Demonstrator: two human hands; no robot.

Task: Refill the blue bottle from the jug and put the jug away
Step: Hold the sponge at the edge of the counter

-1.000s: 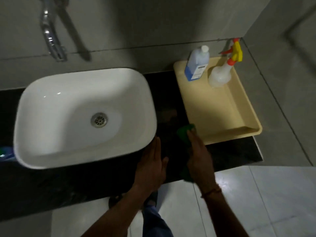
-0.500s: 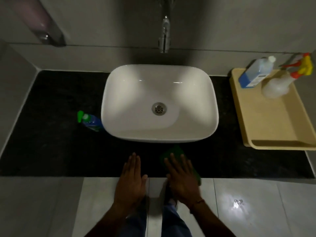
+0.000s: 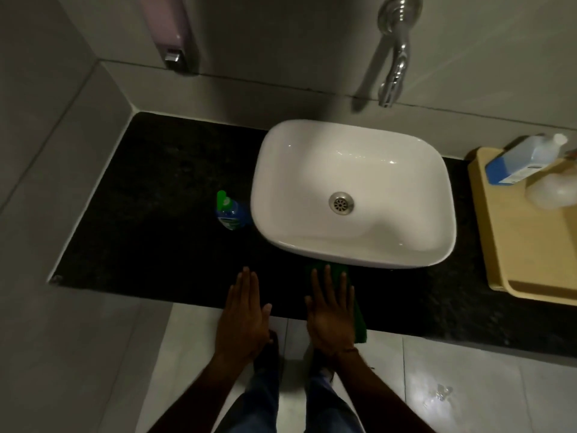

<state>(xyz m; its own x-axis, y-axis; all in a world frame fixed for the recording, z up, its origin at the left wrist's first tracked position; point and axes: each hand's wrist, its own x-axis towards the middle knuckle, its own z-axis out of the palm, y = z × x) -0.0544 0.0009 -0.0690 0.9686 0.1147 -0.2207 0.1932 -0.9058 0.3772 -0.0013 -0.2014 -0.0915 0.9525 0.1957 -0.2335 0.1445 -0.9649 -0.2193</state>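
A small blue bottle [image 3: 232, 214] with a green cap stands on the black counter [image 3: 150, 198], touching the left side of the white basin [image 3: 299, 157]. The jug [image 3: 520, 160], pale blue with a white cap and a label, stands at the back of a beige tray [image 3: 530, 260] on the far right. My left hand [image 3: 245, 317] lies flat and empty at the counter's front edge, fingers straight. My right hand [image 3: 332, 314] lies flat beside it on a green cloth [image 3: 359, 321]. Both hands are far from bottle and jug.
A clear spray bottle [image 3: 552, 190] stands next to the jug on the tray. A chrome tap [image 3: 395, 67] juts from the wall above the basin. A wall dispenser [image 3: 170, 29] hangs at the upper left. Pale floor tiles and my legs show below the counter.
The view has swung left from the tray to the basin and the blue bottle. My right hand has slid the green cloth left along the counter's front edge, and both hands have flattened.
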